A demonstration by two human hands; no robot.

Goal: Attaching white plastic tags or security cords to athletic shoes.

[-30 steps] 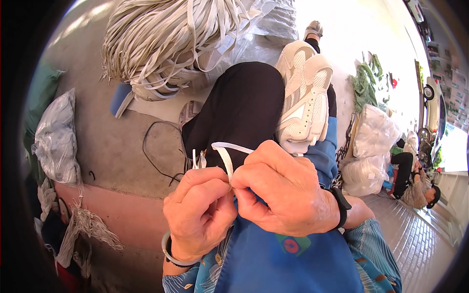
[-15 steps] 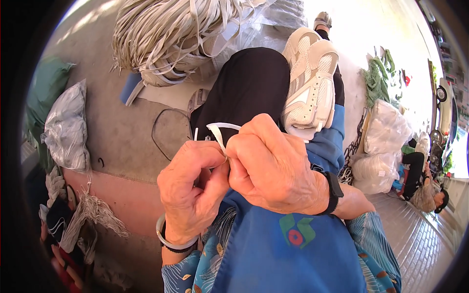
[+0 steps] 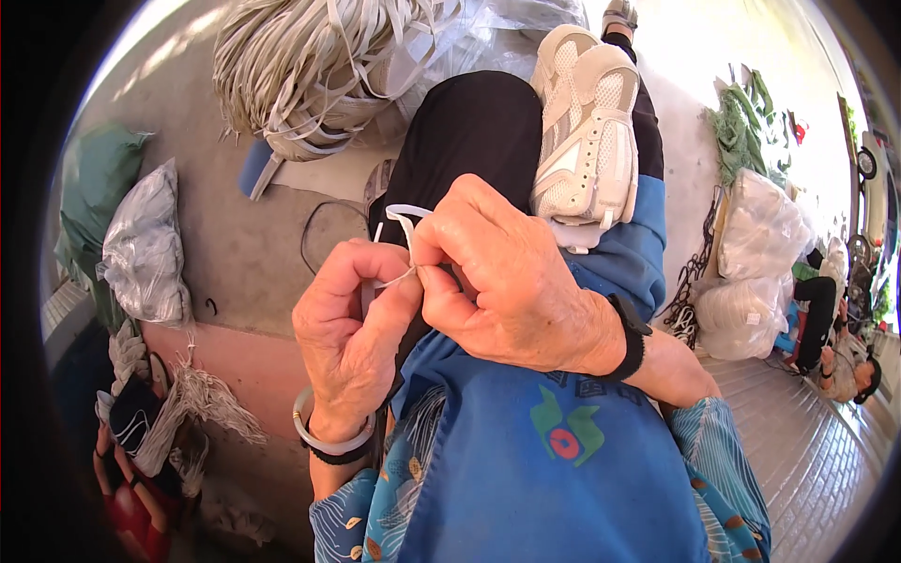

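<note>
Above my lap, my left hand (image 3: 349, 328) and my right hand (image 3: 516, 281) meet with their fingertips pinched. Both are closed on a narrow white lace (image 3: 407, 212), whose upper part loops up by the right fingers. A thin strand of it crosses between the two pinches; the rest is hidden in the fingers. On my leg just beyond the right hand lies a pair of beige and white mesh sneakers (image 3: 588, 141), no laces showing in the eyelets of the nearer one. Under the hands are my black-covered knee (image 3: 479, 131) and blue apron (image 3: 554, 403).
A large bundle of cream laces (image 3: 300, 75) is at the upper left, beside a blue object (image 3: 258, 169). Clear plastic bags (image 3: 145, 249) stand left, and more bags (image 3: 760, 225) right. One person (image 3: 835, 347) sits far right; another person (image 3: 141, 497) is lower left.
Both hands have risen slightly and shifted left, and their fingertips have parted a little, so the thin strand between them now shows. The view has shifted slightly too.
</note>
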